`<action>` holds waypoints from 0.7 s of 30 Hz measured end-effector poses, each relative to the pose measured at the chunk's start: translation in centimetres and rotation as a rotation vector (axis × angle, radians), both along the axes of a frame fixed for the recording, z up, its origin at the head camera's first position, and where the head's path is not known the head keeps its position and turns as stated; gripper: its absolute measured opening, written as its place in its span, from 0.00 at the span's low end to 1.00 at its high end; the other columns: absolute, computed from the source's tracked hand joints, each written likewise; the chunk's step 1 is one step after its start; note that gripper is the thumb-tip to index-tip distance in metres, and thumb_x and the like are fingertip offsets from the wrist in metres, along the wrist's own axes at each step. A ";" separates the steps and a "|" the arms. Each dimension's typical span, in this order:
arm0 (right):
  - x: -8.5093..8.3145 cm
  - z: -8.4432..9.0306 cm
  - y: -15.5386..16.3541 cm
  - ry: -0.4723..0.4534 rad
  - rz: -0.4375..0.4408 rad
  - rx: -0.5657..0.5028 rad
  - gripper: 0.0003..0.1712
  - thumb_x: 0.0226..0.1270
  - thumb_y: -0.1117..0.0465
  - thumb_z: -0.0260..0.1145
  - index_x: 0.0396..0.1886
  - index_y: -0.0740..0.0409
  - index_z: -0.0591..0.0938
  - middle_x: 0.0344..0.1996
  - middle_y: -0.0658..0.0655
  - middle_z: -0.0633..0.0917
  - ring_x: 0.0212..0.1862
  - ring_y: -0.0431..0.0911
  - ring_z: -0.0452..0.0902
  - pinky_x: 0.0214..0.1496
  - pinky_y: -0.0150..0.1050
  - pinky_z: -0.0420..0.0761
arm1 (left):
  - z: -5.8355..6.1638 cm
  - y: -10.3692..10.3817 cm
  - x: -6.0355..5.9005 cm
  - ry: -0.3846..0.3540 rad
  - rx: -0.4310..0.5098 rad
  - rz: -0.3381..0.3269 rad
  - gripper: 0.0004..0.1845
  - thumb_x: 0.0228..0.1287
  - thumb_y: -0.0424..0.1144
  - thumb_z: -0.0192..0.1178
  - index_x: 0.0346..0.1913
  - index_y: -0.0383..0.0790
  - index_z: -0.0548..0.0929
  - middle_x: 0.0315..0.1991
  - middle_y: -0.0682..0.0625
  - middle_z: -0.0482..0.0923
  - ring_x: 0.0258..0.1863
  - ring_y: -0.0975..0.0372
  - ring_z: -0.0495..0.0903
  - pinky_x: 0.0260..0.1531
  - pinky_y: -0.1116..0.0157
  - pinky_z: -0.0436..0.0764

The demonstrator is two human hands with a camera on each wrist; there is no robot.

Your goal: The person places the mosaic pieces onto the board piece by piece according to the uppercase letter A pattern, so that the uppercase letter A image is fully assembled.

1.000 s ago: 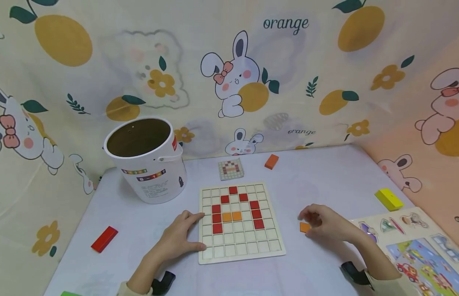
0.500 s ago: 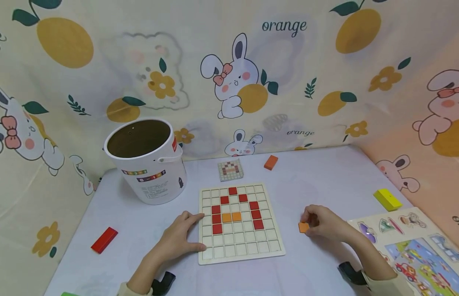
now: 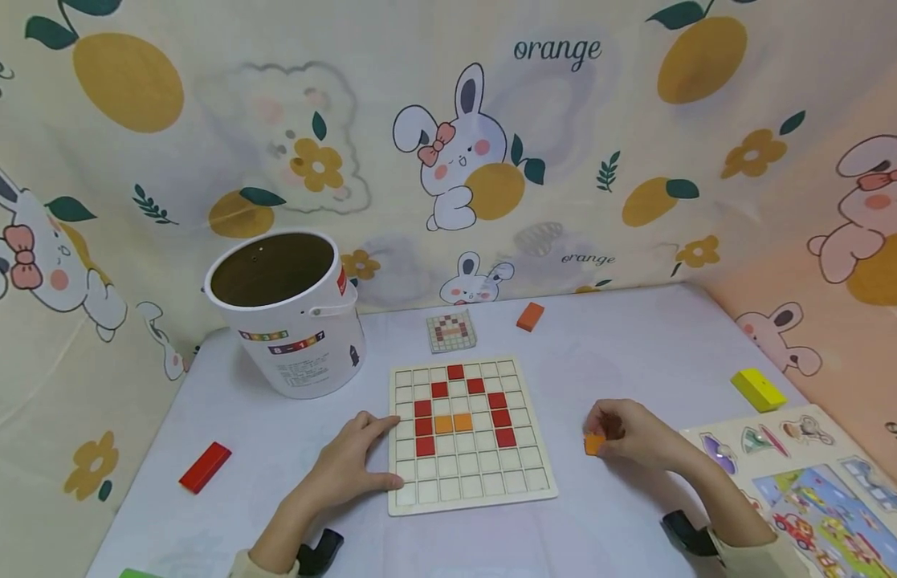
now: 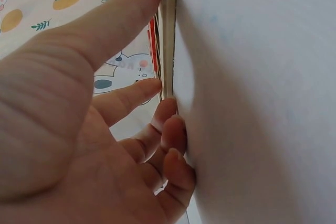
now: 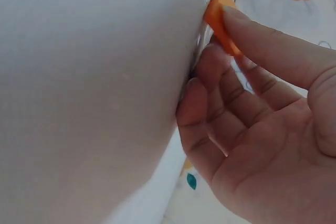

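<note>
My right hand (image 3: 636, 433) pinches an orange square tile (image 3: 593, 445) low over the table, to the right of a cream grid board (image 3: 470, 482). In the right wrist view the thumb lies on the tile (image 5: 223, 22), which is tilted, while the other fingers curl against the white tabletop. My left hand (image 3: 354, 457) touches the board's left edge with the tips of thumb and index finger; its other fingers rest on the table in the left wrist view. Red tiles (image 3: 500, 418) form an arch on the board, with two orange tiles (image 3: 453, 423) between its sides.
Behind the board lie a small pattern card (image 3: 451, 331) and an orange block (image 3: 531, 316). A white bucket (image 3: 303, 361) stands back left, near a red block (image 3: 205, 467). To the right are a yellow block (image 3: 758, 390) and a picture puzzle board (image 3: 773, 453).
My right fingers have drawn in on the orange tile and it has turned slightly at nearly the same spot. The left hand and the board keep their places.
</note>
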State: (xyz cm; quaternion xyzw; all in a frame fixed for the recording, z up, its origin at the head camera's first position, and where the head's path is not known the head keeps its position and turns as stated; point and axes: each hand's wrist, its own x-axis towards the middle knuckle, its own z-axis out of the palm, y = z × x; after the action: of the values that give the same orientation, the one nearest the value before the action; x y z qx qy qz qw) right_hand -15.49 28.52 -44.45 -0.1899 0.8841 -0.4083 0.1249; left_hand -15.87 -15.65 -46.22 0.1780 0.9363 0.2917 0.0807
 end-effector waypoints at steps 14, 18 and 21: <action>-4.7 1.9 -9.1 0.009 0.175 -0.050 0.06 0.63 0.71 0.68 0.39 0.62 0.84 0.31 0.50 0.80 0.34 0.45 0.74 0.37 0.35 0.75 | 0.0 -0.1 -0.2 -0.016 0.006 0.002 0.50 0.39 0.61 0.79 0.68 0.44 0.75 0.44 0.54 0.70 0.42 0.63 0.66 0.39 0.63 0.72; -5.9 1.6 -11.8 0.021 0.226 -0.024 0.05 0.63 0.72 0.67 0.37 0.61 0.84 0.28 0.49 0.79 0.34 0.44 0.72 0.37 0.35 0.74 | -0.1 -0.1 -0.2 -0.013 0.005 -0.005 0.50 0.40 0.61 0.79 0.68 0.43 0.75 0.44 0.55 0.70 0.42 0.63 0.66 0.39 0.63 0.72; -6.4 1.3 -13.0 0.022 0.241 -0.007 0.05 0.63 0.73 0.68 0.35 0.60 0.84 0.26 0.49 0.77 0.32 0.43 0.70 0.35 0.34 0.72 | -0.1 -0.1 -0.2 -0.009 0.001 -0.005 0.50 0.40 0.60 0.79 0.68 0.43 0.75 0.44 0.55 0.70 0.42 0.63 0.66 0.40 0.63 0.72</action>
State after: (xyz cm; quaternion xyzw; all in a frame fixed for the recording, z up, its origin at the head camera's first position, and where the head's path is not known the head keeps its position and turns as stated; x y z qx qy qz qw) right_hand -21.91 15.50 -43.15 -0.2998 0.8548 -0.3911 0.1626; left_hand -16.03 -15.77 -46.36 0.1791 0.9354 0.2926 0.0854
